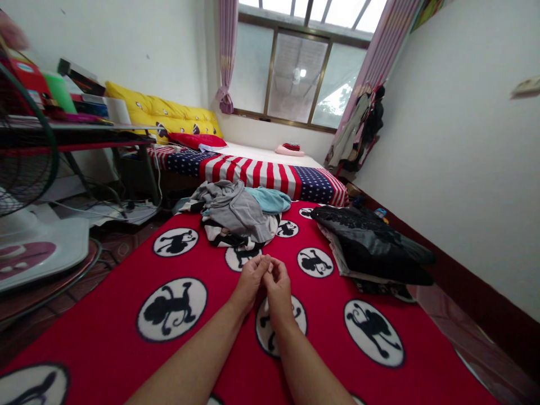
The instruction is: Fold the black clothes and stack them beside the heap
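Note:
My left hand [254, 272] and my right hand [277, 273] meet over the middle of the red blanket [228, 298], which is printed with black monkeys in white circles. Their fingertips touch, with the fingers curled and closed, and no object shows in either hand. Just beyond them lies a crumpled heap of clothes: a grey garment [240, 211] on top, a light blue one [270, 199] behind it and a black-and-white piece [219, 235] underneath. To the right of my hands rests a stack of folded clothes with a shiny black garment [375, 239] uppermost.
Behind the blanket stands a bed with a stars-and-stripes cover [257, 171], a yellow cushion [169, 107] and a red pillow [198, 140]. At left are a cluttered desk [126, 128] and a fan [42, 236]. Clothes [358, 126] hang beside the window.

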The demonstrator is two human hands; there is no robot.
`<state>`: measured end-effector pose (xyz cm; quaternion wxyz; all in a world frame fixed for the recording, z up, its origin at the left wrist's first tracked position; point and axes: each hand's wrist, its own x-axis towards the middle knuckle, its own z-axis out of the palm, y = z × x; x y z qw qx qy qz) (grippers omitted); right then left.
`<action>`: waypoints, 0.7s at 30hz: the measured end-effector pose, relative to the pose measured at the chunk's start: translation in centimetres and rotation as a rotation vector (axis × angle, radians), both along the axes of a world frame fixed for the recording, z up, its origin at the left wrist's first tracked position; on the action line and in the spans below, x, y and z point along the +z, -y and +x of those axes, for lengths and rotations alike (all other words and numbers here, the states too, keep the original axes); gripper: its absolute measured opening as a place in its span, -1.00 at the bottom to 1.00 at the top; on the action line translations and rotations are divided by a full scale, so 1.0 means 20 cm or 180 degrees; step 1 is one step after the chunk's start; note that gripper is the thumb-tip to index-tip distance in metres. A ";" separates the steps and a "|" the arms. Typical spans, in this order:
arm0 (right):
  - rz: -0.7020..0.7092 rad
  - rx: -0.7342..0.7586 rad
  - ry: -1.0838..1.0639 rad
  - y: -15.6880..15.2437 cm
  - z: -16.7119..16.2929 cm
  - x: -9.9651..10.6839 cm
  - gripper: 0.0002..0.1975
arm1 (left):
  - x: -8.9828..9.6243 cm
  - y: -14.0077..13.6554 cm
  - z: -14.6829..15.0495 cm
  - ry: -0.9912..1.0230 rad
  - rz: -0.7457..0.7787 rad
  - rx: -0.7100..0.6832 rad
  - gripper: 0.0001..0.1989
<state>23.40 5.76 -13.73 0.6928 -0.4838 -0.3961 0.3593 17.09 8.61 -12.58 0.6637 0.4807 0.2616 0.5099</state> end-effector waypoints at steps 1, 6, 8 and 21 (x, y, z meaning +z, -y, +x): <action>0.0015 0.0021 0.0052 0.00 0.00 0.00 -0.70 | 0.00 0.00 0.00 -0.0109 0.0100 0.0115 -0.57; 0.0088 0.0185 -0.0211 -0.02 0.00 -0.04 -0.65 | 0.02 -0.06 -0.01 -0.0844 0.0775 0.0877 -0.81; 0.0014 0.0211 -0.0406 -0.03 0.00 -0.05 -0.61 | 0.05 -0.14 -0.05 -0.1198 0.1082 0.1264 -0.89; -0.0189 0.0503 -0.0275 -0.01 -0.04 -0.01 -0.64 | 0.22 -0.76 -0.56 -0.3105 0.1428 0.2357 -0.30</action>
